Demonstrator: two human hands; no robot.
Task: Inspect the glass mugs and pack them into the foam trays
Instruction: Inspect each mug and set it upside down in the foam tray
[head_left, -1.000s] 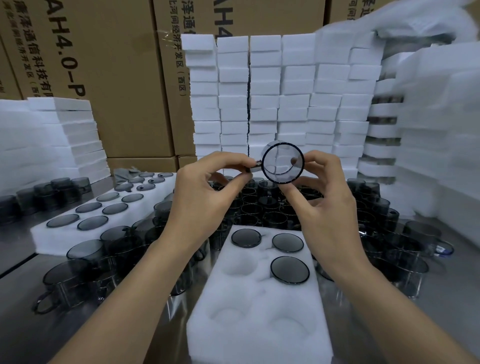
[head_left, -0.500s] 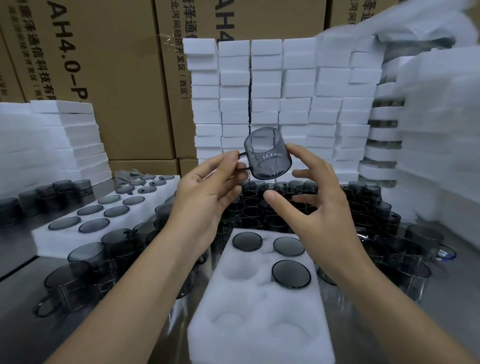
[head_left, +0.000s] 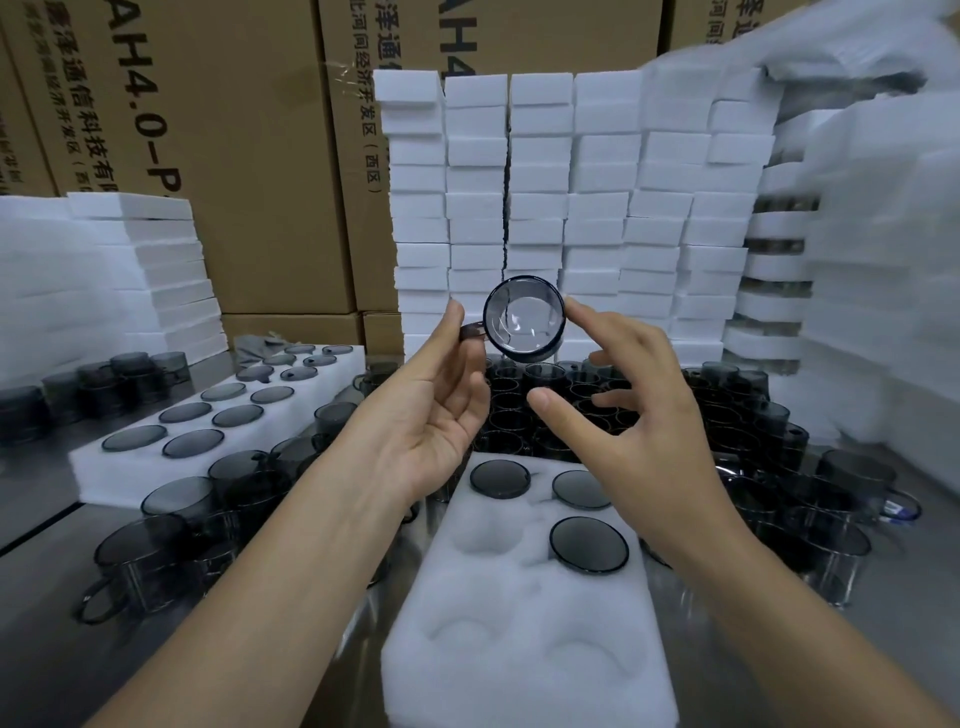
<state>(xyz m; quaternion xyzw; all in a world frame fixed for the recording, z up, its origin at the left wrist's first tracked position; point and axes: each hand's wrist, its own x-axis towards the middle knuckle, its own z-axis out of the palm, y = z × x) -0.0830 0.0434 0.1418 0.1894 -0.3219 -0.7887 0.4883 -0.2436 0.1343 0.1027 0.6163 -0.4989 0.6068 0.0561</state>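
Head view: left hand (head_left: 435, 415) pinches the glass mug (head_left: 524, 318) by its handle; right hand (head_left: 644, 415) beside it, fingers spread.

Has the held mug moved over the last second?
Yes. The mug has shifted slightly left against the foam stack behind it, toward the stack's dark gap.

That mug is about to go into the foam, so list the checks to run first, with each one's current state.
1. Grip on held mug: left hand pinches its handle: ok.
2. Second hand supporting: right hand open beside it, not gripping: not ok.
3. Free pocket in near foam tray: ok.
4. Glass free of cracks: cannot tell.
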